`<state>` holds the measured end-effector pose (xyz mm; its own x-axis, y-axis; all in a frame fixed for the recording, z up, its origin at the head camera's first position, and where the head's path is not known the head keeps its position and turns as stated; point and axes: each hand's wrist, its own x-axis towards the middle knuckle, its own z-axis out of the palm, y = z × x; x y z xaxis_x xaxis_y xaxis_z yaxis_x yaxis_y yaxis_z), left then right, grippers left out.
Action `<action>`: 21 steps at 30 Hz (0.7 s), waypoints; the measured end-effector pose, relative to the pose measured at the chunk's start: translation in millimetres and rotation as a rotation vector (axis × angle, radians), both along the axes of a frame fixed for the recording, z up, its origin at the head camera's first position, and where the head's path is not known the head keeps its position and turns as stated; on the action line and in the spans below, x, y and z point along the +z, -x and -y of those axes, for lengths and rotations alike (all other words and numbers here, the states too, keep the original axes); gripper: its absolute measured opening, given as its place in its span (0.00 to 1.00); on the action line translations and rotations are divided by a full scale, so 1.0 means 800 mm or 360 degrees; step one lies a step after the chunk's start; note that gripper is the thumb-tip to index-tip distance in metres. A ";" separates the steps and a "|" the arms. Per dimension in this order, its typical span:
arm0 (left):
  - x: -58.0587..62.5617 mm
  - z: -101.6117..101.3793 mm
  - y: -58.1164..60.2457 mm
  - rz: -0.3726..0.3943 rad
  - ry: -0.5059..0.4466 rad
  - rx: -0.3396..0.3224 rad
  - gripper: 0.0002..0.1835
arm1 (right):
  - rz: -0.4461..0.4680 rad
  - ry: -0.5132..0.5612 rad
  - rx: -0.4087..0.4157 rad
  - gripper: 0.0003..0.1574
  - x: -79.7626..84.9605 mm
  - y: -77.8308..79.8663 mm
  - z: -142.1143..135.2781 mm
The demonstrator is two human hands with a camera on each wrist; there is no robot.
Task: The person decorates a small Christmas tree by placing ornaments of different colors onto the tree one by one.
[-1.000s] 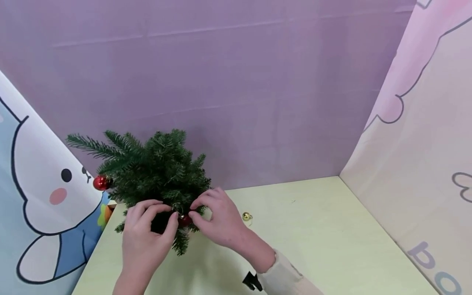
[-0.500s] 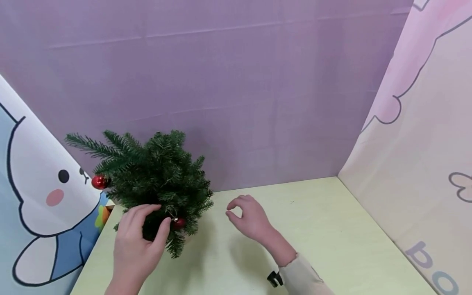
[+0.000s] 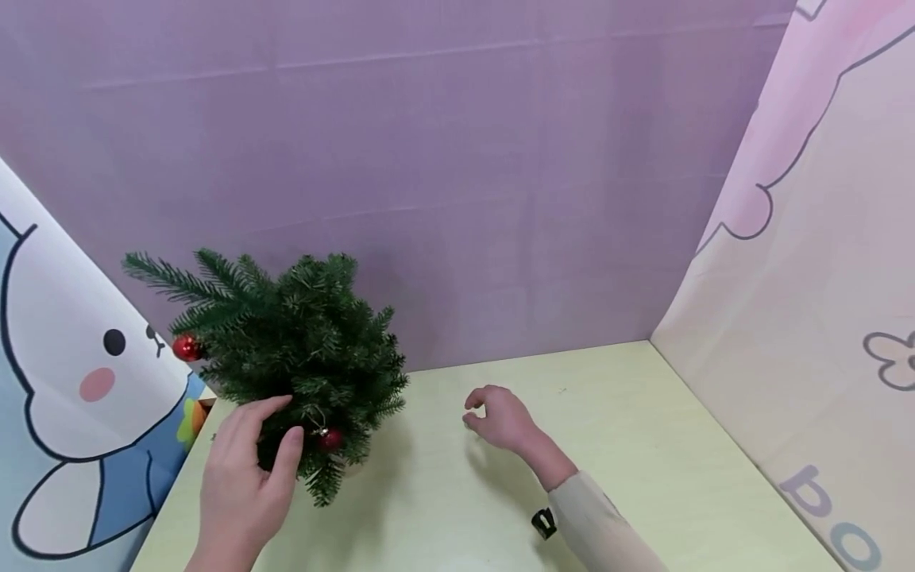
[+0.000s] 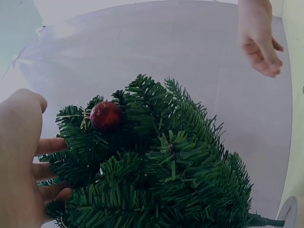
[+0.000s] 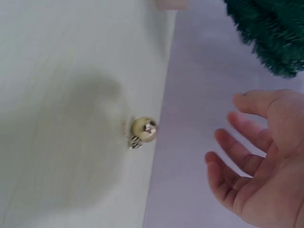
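Observation:
A small green Christmas tree (image 3: 300, 342) stands at the table's left side. On a front branch hangs a dark red bauble (image 4: 106, 116) by a gold cord, and a shiny red bauble (image 3: 187, 347) hangs at the tree's left. Beside the front branches is my left hand (image 3: 246, 477), thumb and fingers apart; in the left wrist view its fingertips reach in among the needles. My right hand (image 3: 503, 417) hovers over the table right of the tree, fingers loosely bent, holding nothing. A gold bauble (image 5: 144, 129) lies below it, hidden behind the hand in the head view.
The pale yellow-green table (image 3: 608, 445) reaches back to a purple cloth wall (image 3: 457, 159). Printed panels flank it, with a cartoon rabbit (image 3: 79, 357) at left. A black clip (image 3: 544, 523) is at the right sleeve.
My right hand has left the front red bauble and moved right, over the gold bauble. My left hand has drawn slightly back and left from the red bauble, which stays hanging on the branch.

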<state>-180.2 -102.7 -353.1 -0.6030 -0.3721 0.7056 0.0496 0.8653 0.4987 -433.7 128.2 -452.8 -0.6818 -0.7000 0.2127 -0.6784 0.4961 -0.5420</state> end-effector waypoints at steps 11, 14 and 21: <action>0.003 -0.020 0.007 0.0048 -0.0082 0.0186 0.18 | -0.0162 -0.0354 0.0082 0.24 -0.030 0.067 0.014; 0.003 -0.026 0.005 0.0069 -0.0108 0.0232 0.18 | -0.0183 -0.0434 0.0116 0.28 -0.038 0.077 0.022; 0.004 -0.034 0.007 0.0124 -0.0105 0.0304 0.18 | -0.0220 -0.0462 0.0194 0.25 -0.045 0.097 0.035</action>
